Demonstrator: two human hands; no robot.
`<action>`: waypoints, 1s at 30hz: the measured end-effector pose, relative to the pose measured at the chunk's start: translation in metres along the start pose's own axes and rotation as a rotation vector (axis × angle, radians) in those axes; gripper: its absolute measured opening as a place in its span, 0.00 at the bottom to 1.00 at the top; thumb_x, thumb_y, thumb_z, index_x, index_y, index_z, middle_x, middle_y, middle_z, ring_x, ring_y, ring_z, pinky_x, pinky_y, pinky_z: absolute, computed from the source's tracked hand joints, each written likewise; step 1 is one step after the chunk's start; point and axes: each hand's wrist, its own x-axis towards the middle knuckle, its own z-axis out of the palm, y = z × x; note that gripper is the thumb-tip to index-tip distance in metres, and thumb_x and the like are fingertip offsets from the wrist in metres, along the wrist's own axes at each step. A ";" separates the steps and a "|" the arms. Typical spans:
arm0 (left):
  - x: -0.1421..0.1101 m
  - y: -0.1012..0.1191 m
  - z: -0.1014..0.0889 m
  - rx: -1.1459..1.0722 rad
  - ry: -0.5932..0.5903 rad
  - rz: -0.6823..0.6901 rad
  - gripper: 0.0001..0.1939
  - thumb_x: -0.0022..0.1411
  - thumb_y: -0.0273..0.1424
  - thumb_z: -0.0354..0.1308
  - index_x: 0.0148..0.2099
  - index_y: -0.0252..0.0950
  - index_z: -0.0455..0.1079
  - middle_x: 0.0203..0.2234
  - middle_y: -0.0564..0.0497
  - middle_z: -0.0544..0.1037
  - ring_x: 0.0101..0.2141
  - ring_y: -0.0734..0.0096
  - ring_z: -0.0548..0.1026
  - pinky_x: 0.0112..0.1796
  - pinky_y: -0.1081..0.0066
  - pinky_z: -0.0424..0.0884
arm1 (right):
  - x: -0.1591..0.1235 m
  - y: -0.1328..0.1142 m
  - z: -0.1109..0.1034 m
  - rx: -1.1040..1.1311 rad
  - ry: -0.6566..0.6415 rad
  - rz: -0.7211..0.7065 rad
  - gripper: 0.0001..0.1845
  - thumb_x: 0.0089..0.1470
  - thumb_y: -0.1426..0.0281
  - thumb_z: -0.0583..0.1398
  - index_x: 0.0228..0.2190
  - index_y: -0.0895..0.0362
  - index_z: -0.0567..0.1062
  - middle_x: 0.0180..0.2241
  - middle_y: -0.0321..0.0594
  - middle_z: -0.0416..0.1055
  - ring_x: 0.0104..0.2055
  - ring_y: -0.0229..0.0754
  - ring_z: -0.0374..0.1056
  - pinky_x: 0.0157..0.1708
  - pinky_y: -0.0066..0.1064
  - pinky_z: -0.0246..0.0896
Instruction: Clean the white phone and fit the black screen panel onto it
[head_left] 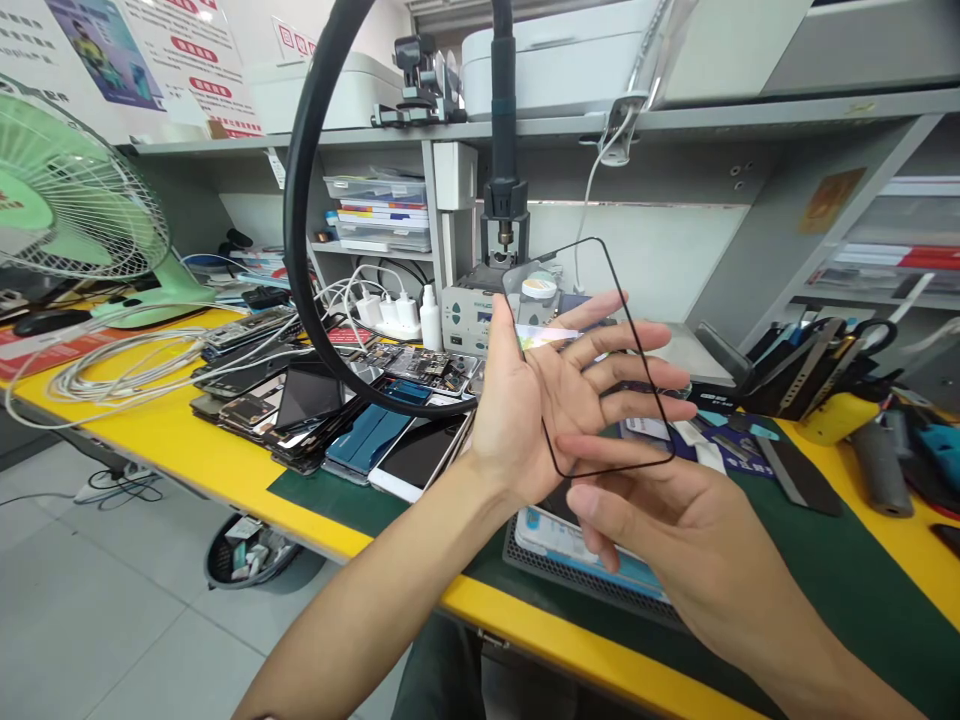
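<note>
A clear phone screen glass with a thin black border (645,330) is held up above the bench. My left hand (547,400) supports it from behind, palm toward me, fingers spread against the glass. My right hand (660,520) is just below it, thumb and fingers pinching the glass's lower edge. Under both hands a phone with a blue and white front (570,545) lies on a dark ribbed mat (540,570).
A pile of several phones and screens (330,410) lies to the left on the yellow bench (187,450). A green fan (75,200) and white cables (135,365) stand far left. Tools in black holders (810,370), a soldering station (469,315) and a black hose (300,200) are near.
</note>
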 end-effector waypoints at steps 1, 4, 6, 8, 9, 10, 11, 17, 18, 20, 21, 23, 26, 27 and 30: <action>0.000 -0.001 0.000 -0.002 0.000 -0.003 0.42 0.73 0.58 0.29 0.53 0.33 0.74 0.38 0.42 0.81 0.35 0.58 0.82 0.40 0.58 0.79 | 0.000 0.000 -0.001 -0.023 -0.013 -0.014 0.19 0.53 0.59 0.72 0.46 0.52 0.85 0.25 0.37 0.73 0.24 0.35 0.65 0.24 0.26 0.66; 0.000 -0.002 0.002 -0.017 0.022 -0.021 0.41 0.73 0.58 0.30 0.56 0.33 0.73 0.37 0.42 0.81 0.35 0.58 0.81 0.39 0.58 0.80 | 0.001 0.002 -0.004 -0.106 0.004 -0.052 0.20 0.53 0.57 0.72 0.46 0.52 0.85 0.24 0.36 0.73 0.23 0.35 0.65 0.24 0.27 0.67; -0.001 -0.003 0.003 -0.025 0.035 -0.028 0.41 0.73 0.59 0.31 0.57 0.34 0.73 0.37 0.43 0.81 0.34 0.58 0.81 0.38 0.58 0.80 | 0.001 0.002 -0.004 -0.132 0.045 -0.055 0.19 0.53 0.57 0.72 0.44 0.52 0.86 0.23 0.36 0.72 0.23 0.35 0.65 0.24 0.27 0.67; -0.001 -0.003 0.004 -0.028 0.039 -0.028 0.41 0.73 0.59 0.31 0.58 0.33 0.73 0.36 0.43 0.81 0.33 0.58 0.81 0.38 0.59 0.80 | 0.000 0.001 -0.003 -0.137 0.057 -0.048 0.19 0.53 0.57 0.72 0.43 0.53 0.86 0.22 0.37 0.72 0.23 0.36 0.65 0.24 0.28 0.67; -0.001 -0.003 0.004 -0.027 0.040 -0.027 0.41 0.73 0.59 0.31 0.57 0.33 0.73 0.36 0.43 0.81 0.33 0.58 0.81 0.38 0.59 0.80 | 0.000 0.001 -0.003 -0.139 0.057 -0.044 0.19 0.53 0.57 0.72 0.43 0.54 0.87 0.23 0.37 0.72 0.24 0.36 0.65 0.24 0.28 0.67; -0.001 -0.003 0.004 -0.026 0.039 -0.026 0.41 0.73 0.59 0.30 0.57 0.34 0.73 0.36 0.43 0.81 0.33 0.58 0.81 0.38 0.59 0.80 | 0.000 0.000 -0.002 -0.142 0.051 -0.043 0.19 0.53 0.57 0.72 0.43 0.54 0.87 0.23 0.37 0.72 0.24 0.37 0.65 0.24 0.28 0.67; -0.002 -0.002 0.004 -0.024 0.034 -0.024 0.41 0.73 0.58 0.30 0.56 0.34 0.73 0.37 0.43 0.81 0.34 0.58 0.81 0.37 0.59 0.80 | 0.000 0.000 -0.002 -0.143 0.046 -0.045 0.18 0.53 0.57 0.72 0.43 0.54 0.87 0.23 0.37 0.72 0.24 0.37 0.65 0.24 0.28 0.67; -0.002 -0.002 0.004 -0.025 0.002 -0.003 0.42 0.73 0.58 0.29 0.54 0.33 0.74 0.37 0.42 0.81 0.34 0.59 0.81 0.38 0.59 0.80 | 0.002 0.001 -0.003 -0.146 0.038 -0.103 0.13 0.55 0.58 0.71 0.40 0.52 0.87 0.21 0.37 0.73 0.23 0.37 0.67 0.23 0.27 0.68; -0.002 -0.002 0.004 -0.028 0.009 -0.005 0.42 0.73 0.58 0.28 0.55 0.33 0.74 0.37 0.42 0.81 0.34 0.59 0.81 0.38 0.59 0.81 | 0.002 0.001 -0.003 -0.154 0.029 -0.110 0.13 0.55 0.58 0.71 0.39 0.51 0.87 0.22 0.37 0.74 0.23 0.37 0.68 0.23 0.26 0.69; -0.002 -0.001 0.004 -0.031 0.020 -0.011 0.43 0.73 0.59 0.28 0.56 0.34 0.74 0.37 0.43 0.81 0.34 0.59 0.82 0.38 0.58 0.81 | 0.003 0.000 -0.004 -0.175 0.033 -0.116 0.12 0.54 0.58 0.71 0.39 0.49 0.87 0.22 0.37 0.75 0.24 0.37 0.69 0.24 0.26 0.70; -0.002 -0.001 0.004 -0.030 0.017 -0.011 0.43 0.72 0.59 0.28 0.56 0.34 0.73 0.37 0.42 0.81 0.34 0.58 0.82 0.38 0.58 0.81 | 0.003 0.000 -0.004 -0.186 0.031 -0.126 0.11 0.54 0.59 0.71 0.39 0.48 0.88 0.22 0.36 0.76 0.24 0.37 0.70 0.24 0.26 0.70; -0.002 0.001 0.003 -0.030 0.006 -0.004 0.44 0.72 0.60 0.29 0.57 0.33 0.73 0.36 0.42 0.81 0.34 0.58 0.82 0.38 0.58 0.81 | 0.003 -0.001 -0.003 -0.211 0.031 -0.148 0.08 0.54 0.60 0.71 0.37 0.45 0.88 0.22 0.36 0.76 0.24 0.38 0.71 0.23 0.25 0.71; -0.001 0.002 0.002 -0.034 0.014 0.002 0.44 0.71 0.61 0.30 0.58 0.33 0.73 0.36 0.43 0.81 0.33 0.58 0.82 0.37 0.59 0.80 | 0.005 -0.003 -0.002 -0.239 0.029 -0.191 0.05 0.54 0.61 0.70 0.34 0.43 0.88 0.22 0.35 0.77 0.23 0.39 0.73 0.21 0.26 0.72; -0.001 0.002 0.002 -0.036 0.021 0.001 0.44 0.71 0.61 0.30 0.58 0.33 0.73 0.36 0.43 0.81 0.33 0.58 0.82 0.37 0.59 0.80 | 0.005 -0.003 -0.001 -0.243 0.035 -0.204 0.04 0.54 0.62 0.70 0.34 0.42 0.88 0.22 0.35 0.77 0.23 0.40 0.73 0.22 0.27 0.73; -0.001 0.003 0.002 -0.036 0.029 0.002 0.44 0.71 0.62 0.30 0.59 0.34 0.72 0.37 0.42 0.82 0.33 0.57 0.82 0.37 0.58 0.79 | 0.005 -0.002 0.000 -0.252 0.046 -0.230 0.04 0.53 0.62 0.71 0.34 0.43 0.88 0.21 0.35 0.77 0.23 0.41 0.75 0.23 0.27 0.75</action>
